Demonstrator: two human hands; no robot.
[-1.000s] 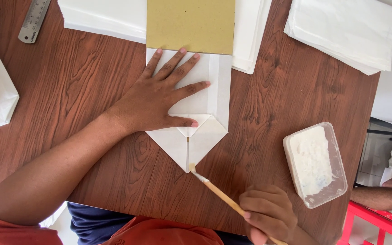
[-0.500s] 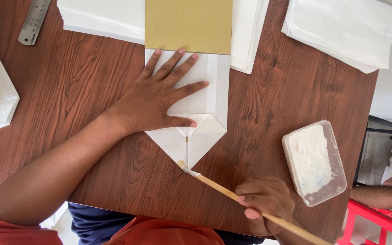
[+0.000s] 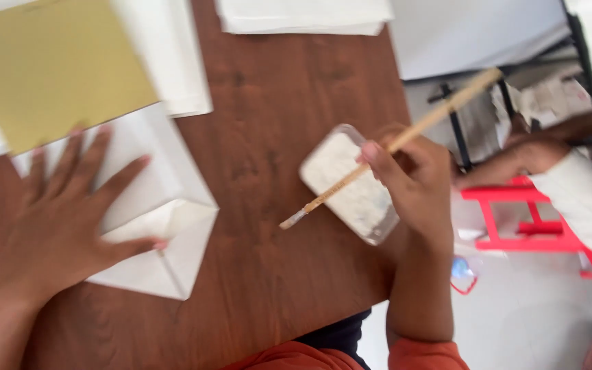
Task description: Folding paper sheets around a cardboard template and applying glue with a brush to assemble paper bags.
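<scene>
A wooden table (image 3: 275,89) is taken as the landmark. On its left part a folded white paper (image 3: 166,226) is pressed flat by the left hand (image 3: 56,226), fingers spread open. Near its right edge a paste container (image 3: 351,185) is overlapped by a thin wooden brush (image 3: 385,147), pinched tight in the right hand (image 3: 416,181)

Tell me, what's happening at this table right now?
A person sits at a wooden table. Their left hand lies flat on a folded white paper piece with a pointed flap, part of which sits under a tan card. Their right hand holds a thin wooden brush over a small clear tub of white paste near the table's edge. More white paper stacks lie at the far side.
</scene>
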